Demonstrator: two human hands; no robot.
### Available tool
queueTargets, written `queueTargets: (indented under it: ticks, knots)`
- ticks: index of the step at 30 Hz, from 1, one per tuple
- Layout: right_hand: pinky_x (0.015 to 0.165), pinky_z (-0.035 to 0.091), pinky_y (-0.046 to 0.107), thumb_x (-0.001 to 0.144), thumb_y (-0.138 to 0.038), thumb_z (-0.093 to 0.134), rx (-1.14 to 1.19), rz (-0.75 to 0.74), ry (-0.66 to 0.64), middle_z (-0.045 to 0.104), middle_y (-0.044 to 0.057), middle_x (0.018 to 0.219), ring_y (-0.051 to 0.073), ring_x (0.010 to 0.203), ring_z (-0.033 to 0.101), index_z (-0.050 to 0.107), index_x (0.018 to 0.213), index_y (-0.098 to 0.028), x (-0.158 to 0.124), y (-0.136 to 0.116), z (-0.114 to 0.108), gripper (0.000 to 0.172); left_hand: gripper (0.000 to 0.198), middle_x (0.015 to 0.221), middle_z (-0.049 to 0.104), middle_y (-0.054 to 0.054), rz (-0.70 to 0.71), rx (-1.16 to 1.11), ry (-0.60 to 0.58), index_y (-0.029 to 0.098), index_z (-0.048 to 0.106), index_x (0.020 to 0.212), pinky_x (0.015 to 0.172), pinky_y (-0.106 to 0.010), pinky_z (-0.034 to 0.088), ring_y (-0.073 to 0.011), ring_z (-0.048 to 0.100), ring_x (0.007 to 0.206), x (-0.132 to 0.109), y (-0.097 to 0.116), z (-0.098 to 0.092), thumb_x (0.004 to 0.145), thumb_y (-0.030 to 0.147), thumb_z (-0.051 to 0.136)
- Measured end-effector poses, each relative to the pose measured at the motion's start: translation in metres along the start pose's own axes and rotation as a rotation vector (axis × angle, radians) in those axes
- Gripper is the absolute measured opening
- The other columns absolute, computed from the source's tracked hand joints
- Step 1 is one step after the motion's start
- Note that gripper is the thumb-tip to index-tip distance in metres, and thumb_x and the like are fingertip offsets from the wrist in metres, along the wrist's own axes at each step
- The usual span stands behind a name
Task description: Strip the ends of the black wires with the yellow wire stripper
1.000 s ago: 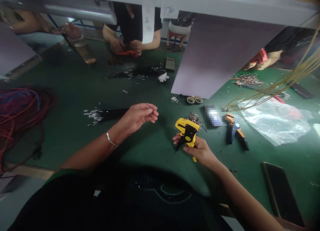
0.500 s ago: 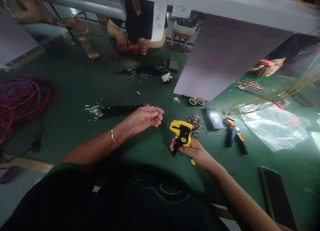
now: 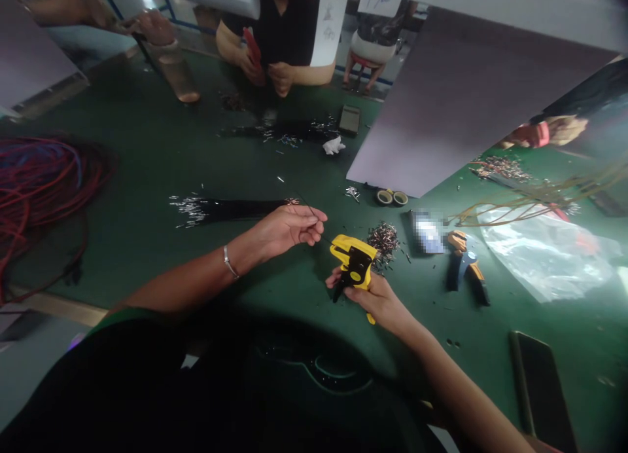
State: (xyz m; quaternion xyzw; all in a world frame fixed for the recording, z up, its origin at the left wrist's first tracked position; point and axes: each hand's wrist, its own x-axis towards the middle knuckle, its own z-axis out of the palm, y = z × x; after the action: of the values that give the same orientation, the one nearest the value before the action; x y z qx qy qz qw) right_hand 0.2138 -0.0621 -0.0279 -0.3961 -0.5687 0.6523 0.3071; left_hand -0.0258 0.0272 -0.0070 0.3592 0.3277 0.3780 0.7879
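Note:
Between the thumb and fingers of my left hand [image 3: 289,229] is a thin black wire [image 3: 308,206], whose near end points toward the yellow tool. My right hand [image 3: 380,299] is wrapped round the handles of yellow-and-black wire strippers [image 3: 356,256]. Their jaws face left, close to the wire's end; whether the wire lies inside them I cannot tell. Behind my left hand lies a bundle of black wires [image 3: 235,209] with shiny tips at its left end. A heap of small dark offcuts [image 3: 385,240] sits just beyond the strippers.
Right of the heap lie a partly blurred box [image 3: 426,234], orange-and-blue wire strippers [image 3: 466,266], a plastic bag [image 3: 554,250] and a phone [image 3: 544,387]. Tape rolls [image 3: 391,197] rest by a pale divider panel [image 3: 422,106]. Red cables [image 3: 39,184] are coiled at left. Other people work opposite.
The strippers have come slightly left, nearer my left hand and the wire's end. Across the table, a co-worker's hand has raised a red tool.

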Motion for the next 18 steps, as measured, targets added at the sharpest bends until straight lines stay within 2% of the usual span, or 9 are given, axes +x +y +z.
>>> queueTargets:
  ticks: [6, 13, 18]
  knots:
    - [0.095, 0.049, 0.046, 0.086, -0.035, 0.063, 0.002, 0.005, -0.002, 0.070, 0.011, 0.106, 0.025, 0.100, 0.065, 0.061, 0.112, -0.019, 0.0009, 0.0007, 0.0012, 0.030, 0.011, 0.072, 0.067, -0.006, 0.003, -0.007, 0.013, 0.009, 0.072, 0.088, 0.059, -0.024, 0.049, -0.0112, 0.063, 0.061, 0.0006, -0.0005, 0.0004, 0.080, 0.012, 0.066]
    - [0.095, 0.048, 0.045, 0.080, -0.018, 0.062, 0.044, 0.011, -0.059, 0.069, 0.010, 0.109, 0.024, 0.101, 0.065, 0.062, 0.109, -0.018, 0.0034, -0.0022, 0.0008, 0.029, 0.012, 0.075, 0.068, -0.006, 0.024, 0.037, 0.005, 0.007, 0.069, 0.091, 0.058, -0.023, 0.051, -0.0115, 0.065, 0.062, -0.0017, -0.0007, 0.0026, 0.080, 0.012, 0.065]
    - [0.094, 0.048, 0.042, 0.070, -0.011, 0.060, 0.075, 0.083, -0.090, 0.070, 0.009, 0.107, 0.024, 0.103, 0.064, 0.063, 0.104, -0.018, 0.0048, -0.0059, 0.0025, 0.035, 0.011, 0.072, 0.068, -0.005, 0.022, 0.059, 0.023, 0.008, 0.069, 0.089, 0.056, -0.023, 0.051, -0.0113, 0.064, 0.061, -0.0006, 0.0004, 0.0029, 0.080, 0.011, 0.064]
